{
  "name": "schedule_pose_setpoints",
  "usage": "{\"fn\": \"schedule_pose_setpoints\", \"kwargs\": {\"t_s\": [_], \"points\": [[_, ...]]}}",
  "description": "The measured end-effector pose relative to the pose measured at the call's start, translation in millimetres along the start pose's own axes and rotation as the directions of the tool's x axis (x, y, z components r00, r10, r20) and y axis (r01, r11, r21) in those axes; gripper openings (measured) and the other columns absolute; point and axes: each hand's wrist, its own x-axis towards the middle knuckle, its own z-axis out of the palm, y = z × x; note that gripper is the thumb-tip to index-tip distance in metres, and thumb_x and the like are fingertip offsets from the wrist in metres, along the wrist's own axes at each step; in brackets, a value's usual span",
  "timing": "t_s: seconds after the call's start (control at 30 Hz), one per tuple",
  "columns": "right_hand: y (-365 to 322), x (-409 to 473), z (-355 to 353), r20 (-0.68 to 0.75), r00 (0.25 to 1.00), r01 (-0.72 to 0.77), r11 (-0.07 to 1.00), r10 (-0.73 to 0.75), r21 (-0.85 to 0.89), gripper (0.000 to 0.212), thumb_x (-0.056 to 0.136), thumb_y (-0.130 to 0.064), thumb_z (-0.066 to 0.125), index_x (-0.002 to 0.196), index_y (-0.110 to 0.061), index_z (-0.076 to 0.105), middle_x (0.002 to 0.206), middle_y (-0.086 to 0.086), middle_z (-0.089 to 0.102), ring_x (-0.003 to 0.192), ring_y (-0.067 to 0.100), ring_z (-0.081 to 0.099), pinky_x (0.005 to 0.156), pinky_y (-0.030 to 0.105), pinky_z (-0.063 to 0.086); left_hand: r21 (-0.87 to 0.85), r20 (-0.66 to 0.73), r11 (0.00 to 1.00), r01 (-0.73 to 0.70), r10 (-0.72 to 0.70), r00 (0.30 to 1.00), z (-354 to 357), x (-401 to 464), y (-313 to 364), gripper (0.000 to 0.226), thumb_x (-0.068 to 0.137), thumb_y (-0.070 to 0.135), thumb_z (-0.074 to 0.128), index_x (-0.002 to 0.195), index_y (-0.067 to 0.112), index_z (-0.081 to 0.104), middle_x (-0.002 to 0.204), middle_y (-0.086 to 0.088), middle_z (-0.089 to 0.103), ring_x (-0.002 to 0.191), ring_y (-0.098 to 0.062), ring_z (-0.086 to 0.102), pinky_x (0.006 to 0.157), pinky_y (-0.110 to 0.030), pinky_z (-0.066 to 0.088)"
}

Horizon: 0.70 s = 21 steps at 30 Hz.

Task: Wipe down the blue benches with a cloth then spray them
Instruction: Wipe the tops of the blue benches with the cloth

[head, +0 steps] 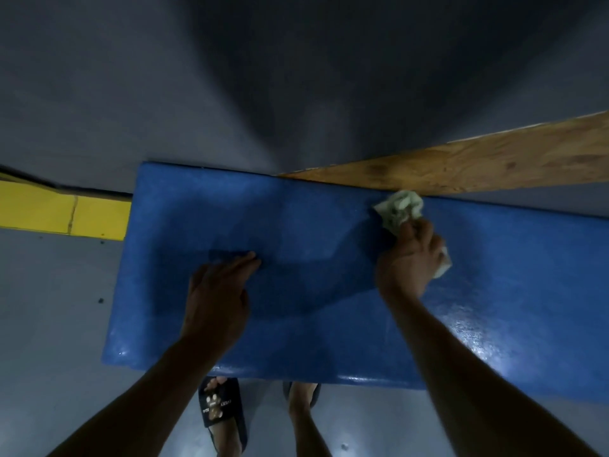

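Below the bench's near edge stand two sandalled feet (pixel 224 413), then the left hand (pixel 216 291) lies flat with straight fingers on the blue bench (pixel 313 225), and farther right the right hand (pixel 410 258) grips a crumpled pale cloth (pixel 400 209) (pressed near the far edge) beside a wooden plank (pixel 478 163).

One blue counter (pixel 296 242) fills the middle. Two hands are on it: the left hand (pixel 217 291) and the right hand (pixel 410 258). There is one crumpled pale cloth (pixel 400 209), at the far right of the counter. One wooden plank (pixel 478 166) lies far right. One yellow strip (pixel 62 209) runs at the left. Two feet show near, with one printed dark sandal (pixel 220 407) plainly visible.
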Motion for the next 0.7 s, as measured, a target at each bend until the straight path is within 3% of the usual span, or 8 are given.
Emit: {"fn": "schedule_pose_setpoints", "kwargs": {"t_s": [0.13, 0.27, 0.33, 0.43, 0.5, 0.57, 0.63, 0.7], "points": [[-87.0, -21.2, 16.2, 0.039, 0.925, 0.378, 0.925, -0.379, 0.030, 0.042, 0.077, -0.005, 0.056, 0.118, -0.012, 0.064, 0.119, 0.013, 0.058, 0.102, 0.037, 0.052, 0.088, 0.049, 0.042, 0.020, -0.007, 1.000, -0.024, 0.025, 1.000, 0.5, 1.3, 1.1, 0.059, 0.069, 0.009, 0.049, 0.125, 0.016, 0.065, 0.129, -0.004, 0.065, 0.106, -0.033, 0.065, 0.098, -0.048, 0.043], [-99.5, -5.1, 6.8, 0.167, 0.659, 0.740, 0.672, -0.733, 0.030, 0.057, 0.077, -0.011, 0.038, 0.129, -0.016, 0.060, 0.127, 0.006, 0.058, 0.106, 0.033, 0.054, 0.089, 0.047, 0.044, 0.015, 0.005, 1.000, 0.008, -0.008, 1.000, -2.4, 1.5, 7.8, 0.059, 0.071, 0.008, 0.047, 0.127, 0.018, 0.062, 0.131, -0.003, 0.064, 0.111, -0.031, 0.062, 0.103, -0.049, 0.040], [-58.1, 18.7, 1.9, 0.190, 0.601, 0.791, 0.611, -0.776, -0.007, 0.057, 0.078, -0.007, 0.042, 0.132, -0.018, 0.058, 0.131, 0.006, 0.057, 0.107, 0.032, 0.054, 0.087, 0.044, 0.048, 0.010, -0.011, 1.000, 0.019, -0.019, 1.000, -3.7, 1.1, 9.4, 0.059, 0.071, 0.007, 0.048, 0.127, 0.018, 0.063, 0.130, -0.002, 0.064, 0.112, -0.030, 0.062, 0.102, -0.047, 0.038], [24.6, 51.7, -15.8, 0.133, 0.785, 0.616, 0.784, -0.605, -0.072, 0.039, 0.088, -0.017, 0.059, 0.127, -0.016, 0.061, 0.130, 0.008, 0.057, 0.105, 0.033, 0.052, 0.081, 0.041, 0.047, 0.023, -0.038, 1.000, 0.017, -0.016, 0.999, -0.5, 2.7, 6.5, 0.058, 0.070, 0.006, 0.049, 0.124, 0.018, 0.066, 0.127, -0.002, 0.066, 0.108, -0.029, 0.064, 0.101, -0.043, 0.034], [62.2, 61.6, -30.9, 0.115, 0.893, 0.446, 0.888, -0.434, -0.115, 0.038, 0.087, -0.027, 0.051, 0.120, -0.013, 0.063, 0.128, 0.010, 0.056, 0.105, 0.036, 0.049, 0.079, 0.041, 0.041, 0.021, -0.049, 1.000, 0.004, -0.003, 0.999, 2.5, 4.5, 3.8, 0.057, 0.069, 0.006, 0.050, 0.122, 0.018, 0.067, 0.126, -0.002, 0.067, 0.108, -0.028, 0.065, 0.102, -0.042, 0.032], [68.2, 61.3, -30.1, 0.086, 0.949, 0.314, 0.938, -0.304, -0.147, 0.042, 0.079, -0.016, 0.046, 0.116, -0.010, 0.064, 0.127, 0.012, 0.056, 0.107, 0.038, 0.049, 0.081, 0.043, 0.040, 0.007, -0.053, 1.000, 0.002, -0.002, 0.999, 3.9, 5.3, 3.7, 0.057, 0.069, 0.006, 0.050, 0.122, 0.017, 0.067, 0.126, -0.002, 0.067, 0.108, -0.027, 0.065, 0.103, -0.044, 0.036], [45.8, 50.5, -16.4, 0.015, 0.972, 0.235, 0.966, -0.234, -0.106, 0.040, 0.076, -0.007, 0.053, 0.114, -0.008, 0.065, 0.124, 0.013, 0.059, 0.106, 0.037, 0.050, 0.085, 0.044, 0.040, 0.004, -0.048, 1.000, 0.003, -0.003, 0.999, 4.3, 5.3, 4.0, 0.057, 0.070, 0.006, 0.049, 0.122, 0.017, 0.067, 0.126, -0.002, 0.067, 0.108, -0.028, 0.065, 0.102, -0.047, 0.041], [2.4, 33.0, 0.0, -0.004, 0.950, 0.312, 0.949, -0.313, -0.040, 0.043, 0.075, -0.005, 0.063, 0.117, -0.010, 0.065, 0.124, 0.012, 0.061, 0.105, 0.036, 0.050, 0.088, 0.044, 0.041, 0.013, -0.041, 1.000, 0.007, -0.007, 0.999, 4.5, 4.7, 2.8, 0.056, 0.072, 0.008, 0.046, 0.124, 0.017, 0.066, 0.127, -0.002, 0.066, 0.109, -0.029, 0.064, 0.102, -0.048, 0.041]]}}
